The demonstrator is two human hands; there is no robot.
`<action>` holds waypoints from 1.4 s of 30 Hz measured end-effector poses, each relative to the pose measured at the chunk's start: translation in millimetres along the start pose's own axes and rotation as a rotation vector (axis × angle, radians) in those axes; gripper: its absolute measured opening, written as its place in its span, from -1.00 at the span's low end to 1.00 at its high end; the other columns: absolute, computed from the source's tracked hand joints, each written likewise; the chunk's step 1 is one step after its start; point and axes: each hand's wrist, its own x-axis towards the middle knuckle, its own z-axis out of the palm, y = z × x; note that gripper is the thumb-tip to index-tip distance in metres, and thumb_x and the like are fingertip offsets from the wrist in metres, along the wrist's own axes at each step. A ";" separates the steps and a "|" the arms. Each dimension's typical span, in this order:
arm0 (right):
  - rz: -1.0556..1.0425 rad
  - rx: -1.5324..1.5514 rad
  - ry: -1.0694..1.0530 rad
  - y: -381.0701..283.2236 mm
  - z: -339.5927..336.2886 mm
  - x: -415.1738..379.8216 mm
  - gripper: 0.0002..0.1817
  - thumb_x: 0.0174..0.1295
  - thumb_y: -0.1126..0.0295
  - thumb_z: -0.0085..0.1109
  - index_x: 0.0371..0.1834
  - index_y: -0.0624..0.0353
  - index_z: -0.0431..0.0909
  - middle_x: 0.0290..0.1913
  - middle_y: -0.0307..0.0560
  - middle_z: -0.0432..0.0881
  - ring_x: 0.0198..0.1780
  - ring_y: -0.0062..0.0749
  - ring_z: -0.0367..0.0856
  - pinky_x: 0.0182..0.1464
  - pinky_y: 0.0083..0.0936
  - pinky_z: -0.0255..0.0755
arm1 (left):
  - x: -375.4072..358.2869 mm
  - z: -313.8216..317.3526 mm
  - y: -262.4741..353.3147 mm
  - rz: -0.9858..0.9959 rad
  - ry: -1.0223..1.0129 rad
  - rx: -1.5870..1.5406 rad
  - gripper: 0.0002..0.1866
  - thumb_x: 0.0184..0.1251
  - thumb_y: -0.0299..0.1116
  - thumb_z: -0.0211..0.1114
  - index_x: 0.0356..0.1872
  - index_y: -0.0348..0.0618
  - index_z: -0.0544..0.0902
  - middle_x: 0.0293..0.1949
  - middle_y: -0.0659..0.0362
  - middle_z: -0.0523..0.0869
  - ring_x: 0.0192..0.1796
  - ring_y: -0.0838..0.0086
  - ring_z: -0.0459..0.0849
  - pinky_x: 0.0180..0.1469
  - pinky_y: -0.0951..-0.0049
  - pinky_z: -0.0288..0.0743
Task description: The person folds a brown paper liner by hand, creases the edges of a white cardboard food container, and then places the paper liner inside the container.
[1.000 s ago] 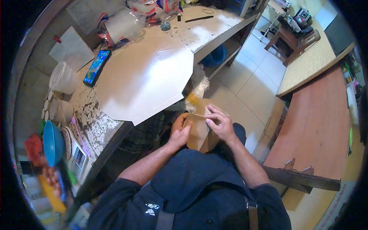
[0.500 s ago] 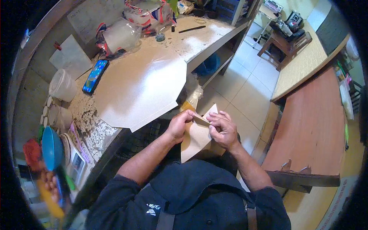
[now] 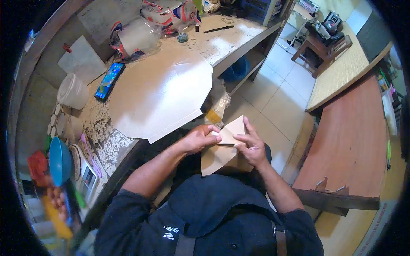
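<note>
A piece of tan cardboard [image 3: 220, 157], creased with a folded triangular flap on its upper part, is held over my lap. My left hand [image 3: 198, 139] grips its left side, thumb on the flap near the fold. At the right side, my right hand [image 3: 253, 147] pinches the flap, with fingers along the upper edge. Just beyond my left hand, a larger flat cardboard sheet [image 3: 166, 98] with angled corners lies on the workbench and overhangs its front edge.
Along the wall stand a phone [image 3: 109, 82], a white tub [image 3: 72, 91], a blue bowl [image 3: 60, 161] and a kitchen scale [image 3: 89, 181]. Plastic-wrapped packs [image 3: 136, 37] and a black pen [image 3: 218, 29] lie farther back. A brown wooden panel [image 3: 341, 141] is at right.
The cardboard's flap has turned to show its flat face more fully. My left thumb now lies across it, and my right fingers have spread up its edge. The view has shifted slightly.
</note>
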 end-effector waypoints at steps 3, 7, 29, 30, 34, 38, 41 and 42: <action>0.167 0.097 -0.053 -3.8 6.6 -4.4 -0.50 0.36 0.32 0.18 0.35 0.21 0.43 0.60 0.34 -0.05 0.63 0.04 -0.06 0.56 -0.15 -0.10 | 0.7 -0.2 -1.6 0.059 0.012 0.065 -0.68 0.39 -0.21 0.36 -0.02 -0.21 0.57 -0.13 0.18 0.69 -0.09 0.57 0.61 0.03 0.51 0.47; 0.279 0.047 -0.146 -11.4 4.6 -1.6 -0.27 0.43 0.29 0.03 0.62 0.13 -0.02 0.64 0.31 -0.25 0.67 0.04 -0.33 0.59 -0.21 -0.26 | 16.5 -6.3 -4.9 -0.032 -0.092 0.010 -0.68 0.32 -0.30 0.41 -0.01 -0.21 0.58 -0.13 0.18 0.70 -0.10 0.57 0.63 0.03 0.52 0.48; 0.372 -0.341 -0.138 -16.4 -9.7 19.7 -0.42 0.17 0.07 0.42 0.24 0.07 0.62 0.42 0.52 0.29 0.56 0.21 0.11 0.54 -0.12 -0.02 | -30.8 30.2 -37.0 0.322 0.106 -0.040 -0.52 0.59 -0.30 0.09 0.39 -0.26 0.24 0.12 0.15 0.57 0.21 0.53 0.48 0.29 0.41 0.37; 0.370 -0.338 -0.147 -26.2 -8.2 24.1 -0.42 0.17 0.07 0.42 0.24 0.07 0.62 0.42 0.52 0.29 0.56 0.21 0.11 0.54 -0.12 -0.02 | -33.1 29.9 -33.2 0.320 0.114 -0.044 -0.52 0.59 -0.30 0.09 0.39 -0.26 0.24 0.12 0.15 0.57 0.21 0.53 0.48 0.29 0.41 0.37; 0.327 -0.161 -0.101 -42.1 1.9 31.6 -0.37 0.13 0.17 0.48 0.21 0.29 0.59 0.40 0.43 0.35 0.54 0.09 0.18 0.51 -0.19 0.10 | -43.0 37.2 3.6 0.271 0.077 0.192 -0.59 0.61 -0.30 0.06 0.30 -0.30 0.28 0.09 0.10 0.55 0.15 0.52 0.48 0.25 0.39 0.39; 0.498 0.172 -0.126 -54.9 -0.9 37.5 -0.38 0.10 0.27 0.51 0.19 0.39 0.57 0.40 0.34 0.40 0.50 -0.04 0.29 0.48 -0.29 0.18 | -44.5 32.8 4.6 0.298 0.004 0.112 -0.58 0.60 -0.30 0.09 0.31 -0.29 0.28 0.08 0.14 0.57 0.13 0.54 0.51 0.23 0.41 0.41; 0.456 0.096 -0.191 -52.4 0.5 37.5 -0.39 0.11 0.28 0.50 0.19 0.41 0.56 0.39 0.33 0.41 0.47 -0.07 0.35 0.47 -0.32 0.21 | -36.0 30.5 -13.9 0.297 -0.068 -0.069 -0.57 0.58 -0.32 0.13 0.32 -0.27 0.31 0.09 0.15 0.58 0.12 0.56 0.53 0.22 0.41 0.42; 0.457 0.096 -0.193 -52.9 0.5 37.9 -0.39 0.11 0.28 0.50 0.19 0.41 0.56 0.39 0.33 0.41 0.47 -0.07 0.35 0.47 -0.32 0.21 | -34.4 31.4 -16.9 0.318 -0.092 -0.178 -0.58 0.56 -0.33 0.16 0.30 -0.26 0.34 0.09 0.16 0.59 0.10 0.57 0.55 0.21 0.42 0.44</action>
